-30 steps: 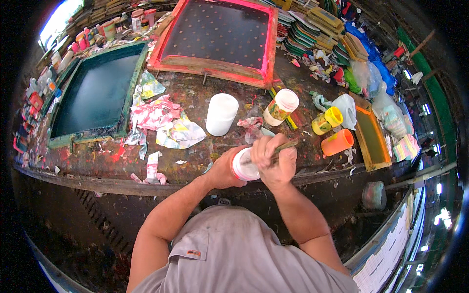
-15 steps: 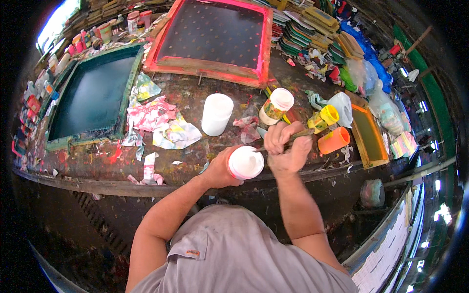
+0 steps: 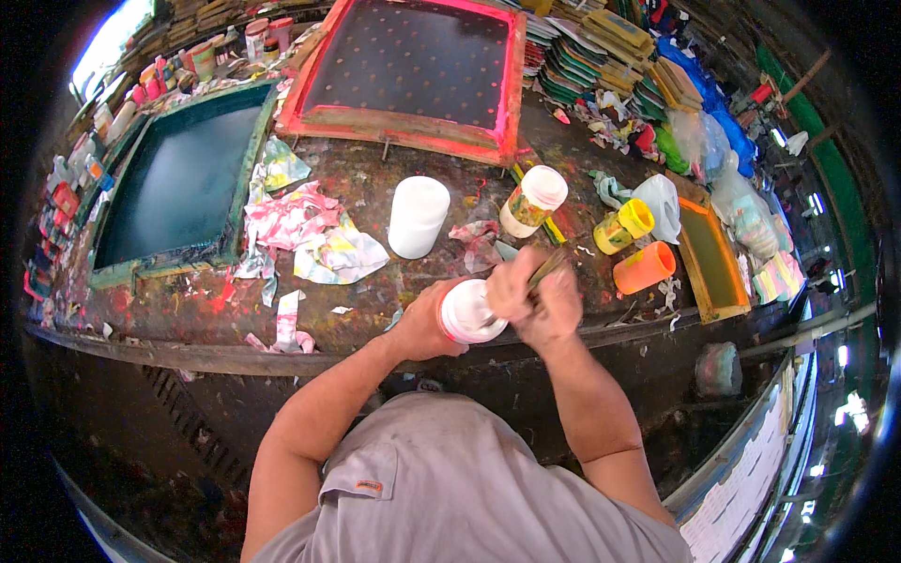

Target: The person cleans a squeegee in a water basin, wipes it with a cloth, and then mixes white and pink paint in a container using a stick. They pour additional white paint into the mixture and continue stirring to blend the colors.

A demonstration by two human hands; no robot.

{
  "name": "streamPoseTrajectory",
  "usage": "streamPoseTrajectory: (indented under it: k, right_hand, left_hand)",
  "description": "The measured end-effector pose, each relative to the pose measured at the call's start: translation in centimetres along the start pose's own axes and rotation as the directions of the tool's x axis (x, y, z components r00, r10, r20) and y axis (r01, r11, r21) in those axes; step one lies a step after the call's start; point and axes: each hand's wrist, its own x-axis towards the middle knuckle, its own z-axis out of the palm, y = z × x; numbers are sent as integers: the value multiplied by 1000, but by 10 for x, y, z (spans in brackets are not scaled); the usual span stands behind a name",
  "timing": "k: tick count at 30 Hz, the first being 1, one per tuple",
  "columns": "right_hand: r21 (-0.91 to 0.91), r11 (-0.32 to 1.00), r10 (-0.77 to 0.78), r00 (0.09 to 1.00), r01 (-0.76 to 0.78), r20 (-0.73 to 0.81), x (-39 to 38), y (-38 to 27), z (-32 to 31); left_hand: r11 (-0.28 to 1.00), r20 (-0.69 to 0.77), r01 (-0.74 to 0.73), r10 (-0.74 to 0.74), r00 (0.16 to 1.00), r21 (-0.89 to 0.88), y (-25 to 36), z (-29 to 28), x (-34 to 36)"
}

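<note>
Where the paint-spattered desk [image 3: 188, 310] ends in its dark front rim, both hands work right at that edge, close to the person's grey shirt [image 3: 450, 488]. Little open surface lies around them: crumpled stained papers [image 3: 310, 235] spread to the left, a tall white container [image 3: 418, 216] stands just behind, and a white-capped jar [image 3: 532, 200], a yellow-lidded jar [image 3: 624, 225] and an orange cup [image 3: 644, 267] crowd the right. Farther back, a green-framed screen [image 3: 178, 183] and a pink-framed screen [image 3: 413, 70] take up most of the top.

A small white tub [image 3: 469, 311], round and pale with a reddish smear at its rim, sits in the left hand [image 3: 427, 324], whose fingers wrap closed around its side at the desk's front edge. Just right of it, touching the tub's rim, the right hand [image 3: 535, 296] is clenched around a thin stick-like tool [image 3: 544, 270] that slants up and away towards the jars.
</note>
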Motion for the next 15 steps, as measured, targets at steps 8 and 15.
streamPoseTrajectory:
  k: [8,15]
  right_hand:
    - [73,996,-44,998,42,34,-2,17,1]
    - [-162,942,-328,905,293,-270,4,39,21]
  left_hand:
    - [999,32,24,-23,999,-25,-5,-1,-1]
    - [999,29,34,-34,999,7,10,-6,0]
